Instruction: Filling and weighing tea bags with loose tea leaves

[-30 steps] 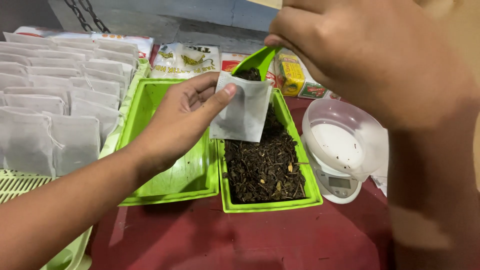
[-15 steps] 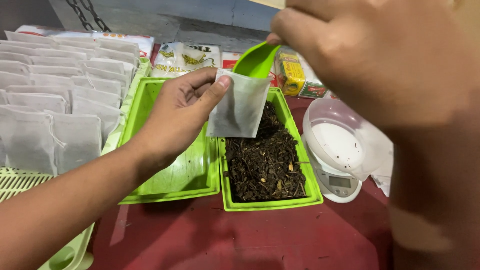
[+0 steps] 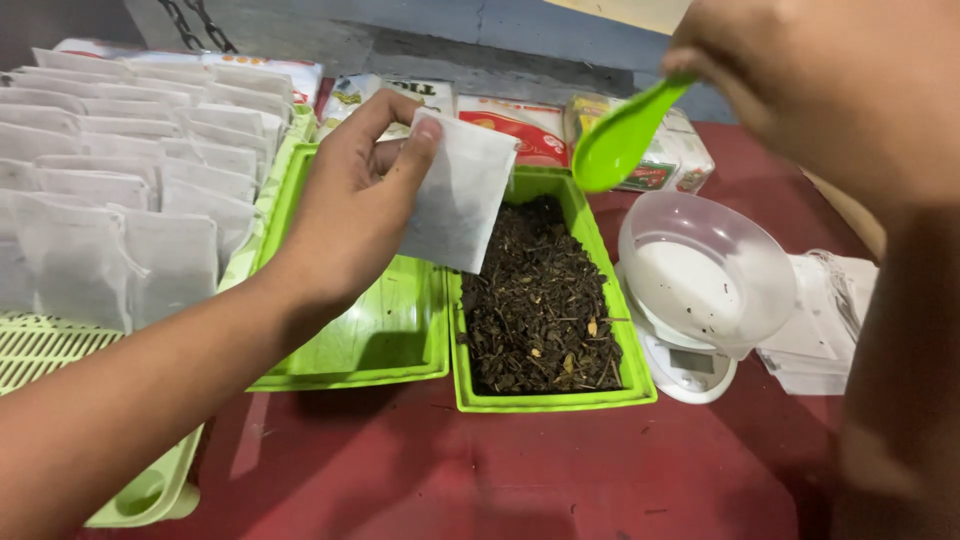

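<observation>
My left hand [image 3: 350, 215] pinches a white paper tea bag [image 3: 458, 192] by its upper left edge and holds it above the seam between two green trays. The right-hand green tray [image 3: 605, 385] is full of dark loose tea leaves [image 3: 540, 300]. The left-hand green tray [image 3: 370, 350] holds nothing. My right hand [image 3: 820, 90], close to the camera at the top right, grips a bright green plastic spoon [image 3: 620, 140]. The spoon hangs to the right of the bag, above the far end of the tea tray.
Several filled white bags [image 3: 110, 190] lie in rows on a pale green slatted basket [image 3: 50, 345] at the left. A small white scale with a clear bowl [image 3: 700, 290] stands right of the tea tray. Flat empty bags [image 3: 830, 340] and colourful packets [image 3: 500, 115] lie on the red table [image 3: 500, 470].
The green spoon has drawn away from the bag's mouth, up and to the right. My left hand has lifted the bag slightly and shifted its pinch.
</observation>
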